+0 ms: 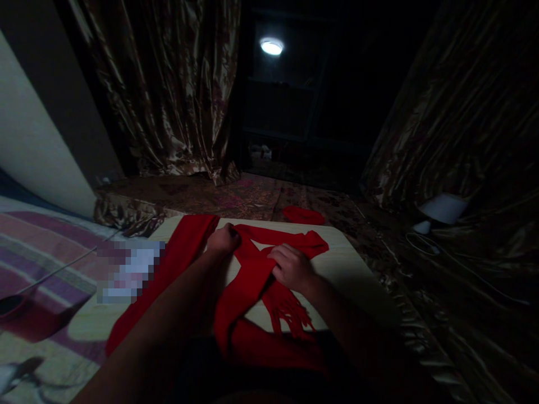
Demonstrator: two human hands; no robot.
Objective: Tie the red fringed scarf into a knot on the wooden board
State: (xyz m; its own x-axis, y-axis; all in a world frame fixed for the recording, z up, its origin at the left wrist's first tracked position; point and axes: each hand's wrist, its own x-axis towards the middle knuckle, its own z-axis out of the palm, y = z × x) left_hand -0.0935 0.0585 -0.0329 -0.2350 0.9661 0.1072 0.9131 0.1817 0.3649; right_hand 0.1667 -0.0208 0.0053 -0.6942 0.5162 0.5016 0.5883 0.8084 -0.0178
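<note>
A red scarf [246,280] with a fringed end lies crossed over itself on a pale wooden table [362,275]. At the far side of the crossing, my left hand [224,238] has its fingers closed on the scarf. Closer to the middle, my right hand [292,268] pinches a fold of the same scarf just above the fringe. A loop of it hangs at the table's near edge. Another long red strip of cloth [168,272] runs along the left side under my left forearm; whether it joins the scarf is hidden.
Left of the table is a striped bed cover [50,241] with a dark red container [31,320] on it. A red cloth [303,215] lies beyond the far edge. A white lamp [445,207] with a cord stands at right, and patterned curtains [181,84] hang behind.
</note>
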